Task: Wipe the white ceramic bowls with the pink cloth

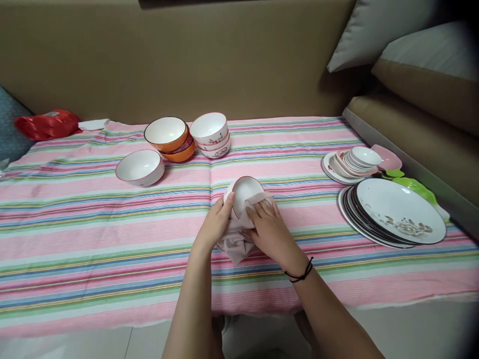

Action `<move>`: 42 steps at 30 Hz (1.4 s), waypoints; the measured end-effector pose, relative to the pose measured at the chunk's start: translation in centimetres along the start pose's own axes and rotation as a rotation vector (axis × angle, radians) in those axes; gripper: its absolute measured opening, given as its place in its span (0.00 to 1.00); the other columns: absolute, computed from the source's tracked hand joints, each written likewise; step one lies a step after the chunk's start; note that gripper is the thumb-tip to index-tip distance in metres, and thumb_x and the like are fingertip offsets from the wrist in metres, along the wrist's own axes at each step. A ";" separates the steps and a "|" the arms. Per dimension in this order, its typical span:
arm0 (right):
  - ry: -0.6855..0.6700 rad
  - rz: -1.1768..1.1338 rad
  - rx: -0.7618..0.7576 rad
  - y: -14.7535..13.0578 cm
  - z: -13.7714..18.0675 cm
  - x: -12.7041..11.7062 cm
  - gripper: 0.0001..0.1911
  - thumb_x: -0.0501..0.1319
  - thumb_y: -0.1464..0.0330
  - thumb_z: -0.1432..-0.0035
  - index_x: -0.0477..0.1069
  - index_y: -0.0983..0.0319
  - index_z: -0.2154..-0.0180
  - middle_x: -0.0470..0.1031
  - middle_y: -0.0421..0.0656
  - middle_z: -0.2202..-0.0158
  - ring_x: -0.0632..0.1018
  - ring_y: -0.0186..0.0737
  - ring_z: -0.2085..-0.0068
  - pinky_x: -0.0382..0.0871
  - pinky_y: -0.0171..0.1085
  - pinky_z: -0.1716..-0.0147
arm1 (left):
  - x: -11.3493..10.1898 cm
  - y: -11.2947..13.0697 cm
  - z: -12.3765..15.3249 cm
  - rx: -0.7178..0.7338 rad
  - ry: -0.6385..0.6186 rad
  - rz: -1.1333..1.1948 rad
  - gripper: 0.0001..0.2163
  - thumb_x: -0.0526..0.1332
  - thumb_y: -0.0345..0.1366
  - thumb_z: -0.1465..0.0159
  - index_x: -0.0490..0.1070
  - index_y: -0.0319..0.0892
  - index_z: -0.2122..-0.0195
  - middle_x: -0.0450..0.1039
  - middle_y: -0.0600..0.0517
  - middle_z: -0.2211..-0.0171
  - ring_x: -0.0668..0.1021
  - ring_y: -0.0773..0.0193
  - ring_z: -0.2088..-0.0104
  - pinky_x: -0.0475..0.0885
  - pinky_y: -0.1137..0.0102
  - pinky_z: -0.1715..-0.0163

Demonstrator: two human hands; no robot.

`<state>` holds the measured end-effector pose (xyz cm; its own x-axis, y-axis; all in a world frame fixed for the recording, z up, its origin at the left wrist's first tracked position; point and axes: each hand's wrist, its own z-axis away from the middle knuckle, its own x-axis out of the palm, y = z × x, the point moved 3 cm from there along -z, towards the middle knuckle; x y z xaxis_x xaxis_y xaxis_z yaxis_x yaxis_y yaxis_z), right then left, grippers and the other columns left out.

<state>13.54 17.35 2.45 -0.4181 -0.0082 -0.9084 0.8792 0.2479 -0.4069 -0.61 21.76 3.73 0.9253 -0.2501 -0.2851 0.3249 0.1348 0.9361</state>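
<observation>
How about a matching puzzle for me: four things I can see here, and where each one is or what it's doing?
Column one:
1. Left hand
2. Large plates
3. Grey-pink cloth
4. Red package

Column two:
A. Under the fingers of the right hand
B. At the far left end of the striped tablecloth
C. Gripping a white bowl with a red rim
D. Stacked on the right, nearer the camera than the small dishes

Pairs: 1-C, 2-D, 3-A, 4-B
</observation>
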 end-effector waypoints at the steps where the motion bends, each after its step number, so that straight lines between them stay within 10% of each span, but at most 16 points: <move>1: -0.004 0.013 -0.002 0.0 -0.1 0.0 0.21 0.61 0.73 0.43 0.67 0.68 0.47 0.67 0.56 0.42 0.60 0.56 0.36 0.42 0.58 0.35 | 0.0 0.1 0.2 -0.020 -0.037 0.042 0.24 0.52 0.56 0.37 0.71 0.39 0.57 0.74 0.46 0.57 0.74 0.55 0.54 0.67 0.63 0.53; 9: -0.038 -0.365 -0.015 -1.0 -0.6 -1.8 0.14 0.55 0.79 0.43 0.75 0.62 0.60 0.79 0.45 0.63 0.77 0.41 0.63 0.68 0.37 0.62 | -0.2 0.5 0.4 -0.152 0.096 0.294 0.30 0.65 0.53 0.45 0.64 0.40 0.47 0.74 0.51 0.69 0.76 0.63 0.70 0.70 0.71 0.70; 16: -0.060 -0.330 -0.048 -1.2 -0.5 -0.8 0.18 0.57 0.80 0.46 0.74 0.63 0.55 0.79 0.46 0.59 0.77 0.44 0.57 0.68 0.39 0.58 | 0.0 -0.2 -0.5 -0.085 0.242 0.253 0.28 0.62 0.57 0.44 0.68 0.40 0.51 0.70 0.54 0.71 0.72 0.68 0.73 0.65 0.73 0.74; 22: -0.033 -0.037 -0.026 0.2 -0.6 0.6 0.26 0.63 0.74 0.45 0.66 0.69 0.43 0.60 0.59 0.37 0.59 0.55 0.35 0.52 0.52 0.38 | 0.1 1.2 0.2 0.050 -0.007 0.187 0.20 0.61 0.50 0.41 0.73 0.40 0.56 0.74 0.51 0.64 0.74 0.64 0.65 0.68 0.72 0.67; 26: -0.053 -0.144 -0.046 -0.5 -0.6 -0.3 0.17 0.61 0.78 0.46 0.73 0.65 0.53 0.76 0.51 0.52 0.72 0.49 0.47 0.62 0.45 0.46 | 0.0 1.7 0.8 0.025 -0.126 0.271 0.22 0.65 0.44 0.43 0.70 0.42 0.48 0.75 0.49 0.57 0.76 0.61 0.61 0.72 0.70 0.63; 32: 0.024 -0.544 -0.026 -1.3 -0.8 -2.1 0.11 0.58 0.79 0.46 0.75 0.61 0.63 0.78 0.39 0.67 0.75 0.37 0.66 0.63 0.33 0.67 | -0.3 0.5 0.4 -0.122 0.012 0.277 0.24 0.65 0.46 0.43 0.66 0.41 0.49 0.72 0.47 0.57 0.77 0.63 0.63 0.74 0.72 0.69; 37: -0.036 -0.301 -0.049 -0.7 -0.9 -1.4 0.07 0.59 0.77 0.46 0.75 0.62 0.69 0.78 0.42 0.68 0.75 0.42 0.62 0.64 0.37 0.60 | 0.0 0.0 0.2 -0.103 0.069 0.241 0.22 0.65 0.45 0.43 0.61 0.40 0.52 0.71 0.45 0.55 0.78 0.63 0.63 0.75 0.71 0.70; 42: -0.008 -0.025 -0.014 0.1 -0.5 -0.4 0.20 0.61 0.79 0.50 0.73 0.65 0.53 0.72 0.52 0.46 0.66 0.52 0.41 0.49 0.51 0.40 | 0.4 0.0 0.3 -0.055 0.056 0.178 0.21 0.61 0.48 0.40 0.60 0.42 0.50 0.70 0.44 0.52 0.78 0.64 0.69 0.74 0.69 0.73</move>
<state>13.70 17.91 2.83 -0.4378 -0.0220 -0.8988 0.8652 0.2615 -0.4278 -0.32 21.34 3.72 0.9781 -0.1641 -0.1283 0.1638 0.2252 0.9604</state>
